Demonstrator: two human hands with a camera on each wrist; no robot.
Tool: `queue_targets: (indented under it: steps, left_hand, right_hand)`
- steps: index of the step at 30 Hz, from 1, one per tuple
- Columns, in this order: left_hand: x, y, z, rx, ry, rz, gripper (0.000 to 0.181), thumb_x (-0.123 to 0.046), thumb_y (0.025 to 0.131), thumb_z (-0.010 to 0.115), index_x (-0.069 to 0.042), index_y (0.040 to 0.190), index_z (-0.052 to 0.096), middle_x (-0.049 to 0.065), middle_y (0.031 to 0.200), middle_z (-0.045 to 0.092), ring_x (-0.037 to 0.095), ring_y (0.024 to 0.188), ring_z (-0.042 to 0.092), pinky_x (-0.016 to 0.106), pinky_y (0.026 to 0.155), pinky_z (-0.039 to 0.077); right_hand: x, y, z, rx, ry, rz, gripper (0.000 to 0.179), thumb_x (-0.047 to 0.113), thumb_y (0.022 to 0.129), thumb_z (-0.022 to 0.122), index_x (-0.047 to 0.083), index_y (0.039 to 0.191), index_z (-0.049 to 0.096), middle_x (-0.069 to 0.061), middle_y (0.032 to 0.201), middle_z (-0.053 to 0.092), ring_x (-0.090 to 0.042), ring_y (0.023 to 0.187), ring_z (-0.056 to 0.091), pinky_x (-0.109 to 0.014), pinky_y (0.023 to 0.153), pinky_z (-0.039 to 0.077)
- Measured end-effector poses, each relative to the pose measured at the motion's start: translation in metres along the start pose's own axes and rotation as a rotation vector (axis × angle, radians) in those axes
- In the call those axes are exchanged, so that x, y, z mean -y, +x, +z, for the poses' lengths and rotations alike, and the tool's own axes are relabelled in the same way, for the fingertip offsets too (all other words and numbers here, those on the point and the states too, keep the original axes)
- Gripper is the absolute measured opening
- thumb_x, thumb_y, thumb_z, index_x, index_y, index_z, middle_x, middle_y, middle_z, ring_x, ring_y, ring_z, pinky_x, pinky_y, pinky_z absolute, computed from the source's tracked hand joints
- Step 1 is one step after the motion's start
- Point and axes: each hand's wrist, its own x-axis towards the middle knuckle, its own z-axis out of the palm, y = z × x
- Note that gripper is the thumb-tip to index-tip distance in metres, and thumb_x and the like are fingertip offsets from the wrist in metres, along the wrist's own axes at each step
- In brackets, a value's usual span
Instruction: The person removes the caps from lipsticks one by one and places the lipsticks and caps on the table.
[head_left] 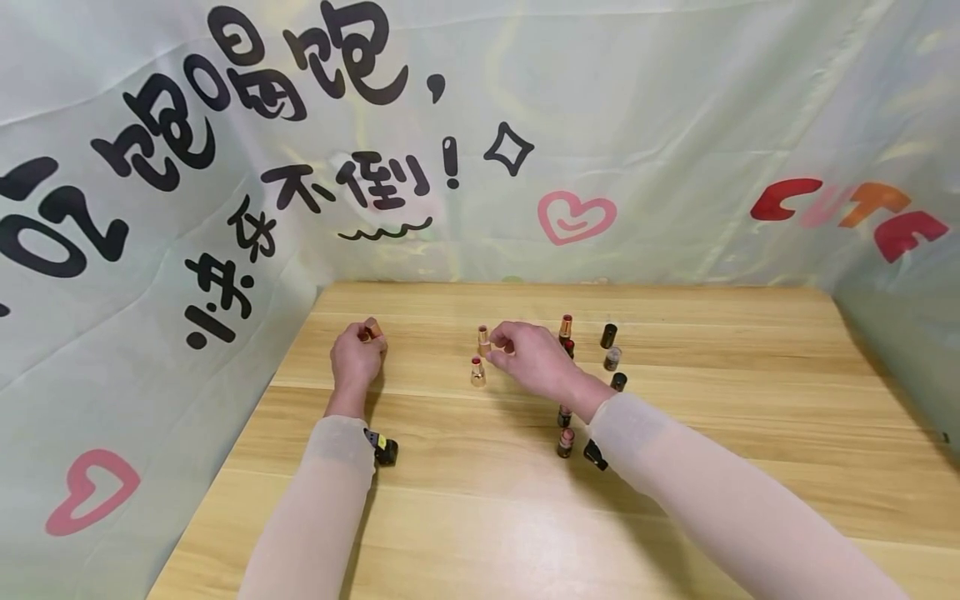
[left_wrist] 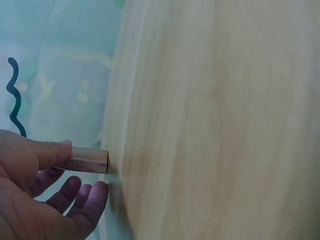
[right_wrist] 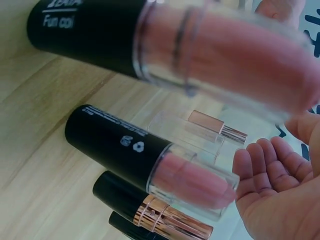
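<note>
In the head view my left hand pinches a rose-gold lipstick cap at the table's left side. The left wrist view shows this cap held between thumb and fingers, the other fingers loosely bent. My right hand has its thumb and forefinger beside a slim gold lipstick, which stands upright. A gap shows between those fingertips. Just nearer stands a gold lipstick with a red tip. The right wrist view has the other fingers bent, with a blurred pink lipstick hiding part of the hand.
A row of upright lipsticks runs beneath and beside my right forearm, including a gold one and a pink one. To its right stand a black cap, a clear cap and another black piece. Printed cloth walls border the table.
</note>
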Motion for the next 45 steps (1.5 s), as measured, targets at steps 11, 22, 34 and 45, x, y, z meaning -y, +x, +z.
queue_targets:
  steps: [11,22,34,45]
  left_hand:
    - [-0.01,-0.012,-0.002,0.004,-0.045,0.035,0.038,-0.026,0.105,0.065,-0.004,0.136,0.058,0.019,0.137,0.063,0.037,0.126,0.058,0.051,0.109,0.048]
    - [-0.057,-0.048,-0.009,0.055,-0.132,0.171,0.038,-0.031,0.099,0.071,-0.006,0.125,0.058,0.018,0.13,0.069,0.034,0.121,0.068,0.049,0.1,0.055]
    - [-0.109,-0.109,0.014,0.243,-0.184,0.304,0.033,-0.02,0.093,0.083,-0.009,0.119,0.066,0.009,0.118,0.074,0.027,0.106,0.075,0.038,0.086,0.063]
    - [-0.129,-0.145,0.044,0.393,-0.142,0.422,0.029,-0.018,0.093,0.083,-0.013,0.118,0.068,0.0,0.105,0.074,0.017,0.098,0.071,0.035,0.083,0.061]
  right_hand:
    - [-0.001,-0.005,-0.005,-0.021,0.019,-0.004,0.035,0.032,0.104,0.07,0.008,0.129,0.069,-0.007,0.119,0.073,-0.024,0.11,0.068,-0.043,0.094,0.058]
    - [0.001,-0.018,-0.022,-0.057,0.094,-0.007,0.03,0.029,0.104,0.069,0.01,0.128,0.07,-0.005,0.117,0.073,-0.023,0.107,0.067,-0.042,0.09,0.057]
    - [0.01,-0.037,-0.044,-0.124,0.238,0.018,0.032,0.036,0.103,0.071,0.014,0.127,0.068,-0.001,0.115,0.073,-0.022,0.102,0.069,-0.041,0.084,0.059]
    - [0.01,-0.055,-0.054,-0.109,0.307,-0.014,0.034,0.034,0.1,0.075,0.016,0.129,0.068,-0.003,0.116,0.072,-0.023,0.107,0.068,-0.042,0.087,0.058]
